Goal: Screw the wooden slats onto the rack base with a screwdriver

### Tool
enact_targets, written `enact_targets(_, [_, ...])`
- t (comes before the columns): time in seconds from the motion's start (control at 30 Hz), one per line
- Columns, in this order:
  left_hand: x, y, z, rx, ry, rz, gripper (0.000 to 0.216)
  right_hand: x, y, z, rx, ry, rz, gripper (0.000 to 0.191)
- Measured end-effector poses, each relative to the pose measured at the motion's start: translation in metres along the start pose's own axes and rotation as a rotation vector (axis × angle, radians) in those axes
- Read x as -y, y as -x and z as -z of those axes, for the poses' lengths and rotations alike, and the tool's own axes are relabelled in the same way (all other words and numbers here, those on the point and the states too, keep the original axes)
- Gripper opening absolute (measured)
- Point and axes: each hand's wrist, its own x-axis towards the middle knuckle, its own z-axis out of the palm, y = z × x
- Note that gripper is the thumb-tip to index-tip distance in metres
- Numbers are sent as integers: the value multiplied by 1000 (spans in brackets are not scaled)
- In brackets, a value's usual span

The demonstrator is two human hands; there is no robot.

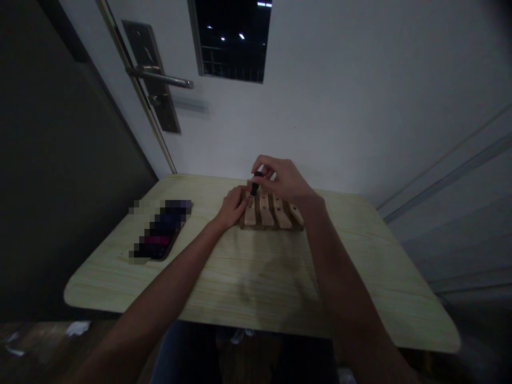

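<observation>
A short black screwdriver (255,185) stands nearly upright over the left part of a wooden slatted piece (283,217). Its handle top is pinched by the fingers of my right hand (286,178), which reaches over from the right. My left hand (233,207) grips the left edge of the wooden piece, fingertips close to the screwdriver's lower end. Several light, angled wooden strips lie side by side on a darker base, with small dark screws or holes in them. The screwdriver's tip is too small to make out, and my right forearm covers part of the right side.
A phone (164,232) with its screen lit lies on the left of the light wooden table (264,277). Behind the table stands a white door with a metal handle (164,79) and a small dark window (234,40).
</observation>
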Motion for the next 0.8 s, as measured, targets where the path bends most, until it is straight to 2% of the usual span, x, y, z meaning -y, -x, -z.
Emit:
enact_targets(0.17, [0, 0, 0, -2, -1, 13, 39, 0, -1, -3, -55, 4, -12, 21])
enact_targets(0.43, [-2, 0, 0, -2, 26, 26, 38, 1, 3, 0, 12, -129, -9, 16])
enact_targets(0.67, [-4, 0, 2, -2, 25, 11, 36, 4, -1, -4, -31, 53, 34, 13])
enact_targets(0.8, [-2, 0, 1, -2, 34, 14, 37, -2, -2, -5, -12, 71, 45, 20])
